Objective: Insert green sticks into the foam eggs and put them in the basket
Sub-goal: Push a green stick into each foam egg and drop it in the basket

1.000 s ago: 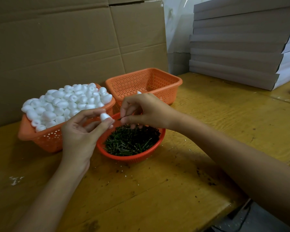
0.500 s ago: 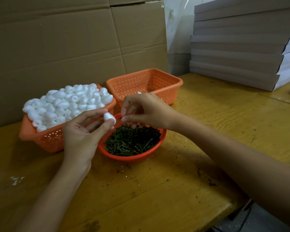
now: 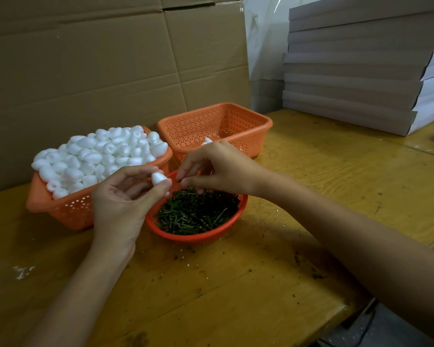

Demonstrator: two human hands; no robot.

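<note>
Left grip [image 3: 120,204] is up, palm toward the camera, thumb and fingertips curled round one white foam egg [image 3: 158,177], holding it just above the near-left rim of the round red basket [image 3: 198,240]. Right grip [image 3: 218,169] sits just beside it, thumb and forefinger pinched tight together with the other fingers arched above. A sliver of dark green stick [image 3: 179,181] shows at the pinch, pointing at the egg and very close to it; whether it touches the foam I cannot tell.

Below both grips, the round basket holds a loose heap of green sticks [image 3: 198,214]. To the left, touching it, an orange rectangular basket [image 3: 70,211] is piled high with foam eggs [image 3: 98,156]. Farther back sits a second orange basket [image 3: 261,121], nearly bare inside, with one white egg [image 3: 207,141] peeking out from behind the right knuckles.

All three stand on a yellow wooden surface [image 3: 311,196], scuffed and speckled, with white crumbs [image 3: 23,270] at the near left. Brown cardboard [image 3: 85,71] rises behind, and flat grey boxes [image 3: 348,71] are stacked far right.
</note>
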